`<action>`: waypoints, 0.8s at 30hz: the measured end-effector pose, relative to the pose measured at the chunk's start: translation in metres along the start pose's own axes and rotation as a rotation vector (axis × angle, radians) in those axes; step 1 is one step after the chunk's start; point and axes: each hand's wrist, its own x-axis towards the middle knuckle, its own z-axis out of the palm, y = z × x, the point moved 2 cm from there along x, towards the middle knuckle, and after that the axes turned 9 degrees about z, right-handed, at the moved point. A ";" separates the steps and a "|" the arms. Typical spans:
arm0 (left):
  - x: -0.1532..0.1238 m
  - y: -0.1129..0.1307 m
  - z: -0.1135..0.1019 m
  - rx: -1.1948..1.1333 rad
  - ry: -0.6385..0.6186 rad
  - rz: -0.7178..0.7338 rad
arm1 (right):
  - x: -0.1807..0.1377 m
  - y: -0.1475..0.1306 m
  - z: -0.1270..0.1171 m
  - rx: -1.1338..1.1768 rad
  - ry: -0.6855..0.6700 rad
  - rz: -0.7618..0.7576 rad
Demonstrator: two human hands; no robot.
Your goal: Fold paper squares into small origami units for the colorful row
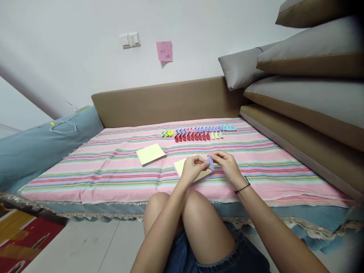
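A small folded piece of lilac paper is pinched between my two hands, above a pale yellow pad. My left hand closes thumb and fingers on its left side. From the other side, my right hand grips the paper's upper edge with its fingertips; a dark cord circles that wrist. Beyond the hands, two rows of small folded paper pieces stand on the striped cloth, in red, purple, pink, blue, cream, green and yellow. Another pale yellow pad lies to the left.
A pink striped cloth covers the seat. Stacked grey-brown cushions rise on the right, and a brown backrest runs along the wall. A pink sticky note and a switch plate are on the wall.
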 end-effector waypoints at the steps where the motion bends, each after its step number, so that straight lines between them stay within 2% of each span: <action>1: 0.005 -0.002 0.001 0.008 -0.027 -0.021 | 0.004 0.004 -0.003 0.011 0.021 0.009; 7: 0.037 -0.011 0.000 0.094 -0.167 -0.150 | 0.033 0.032 -0.017 0.082 0.113 0.050; 11: 0.060 -0.023 0.002 0.146 -0.193 -0.184 | 0.050 0.047 -0.024 0.088 0.150 0.047; 17: 0.082 -0.049 0.000 0.190 -0.014 -0.093 | 0.060 0.069 -0.027 0.051 0.073 0.060; 20: 0.083 -0.055 -0.004 0.193 -0.031 -0.065 | 0.058 0.075 -0.030 -0.001 0.072 0.049; 24: 0.077 -0.052 -0.012 0.213 -0.101 0.008 | 0.054 0.077 -0.030 -0.082 0.044 0.022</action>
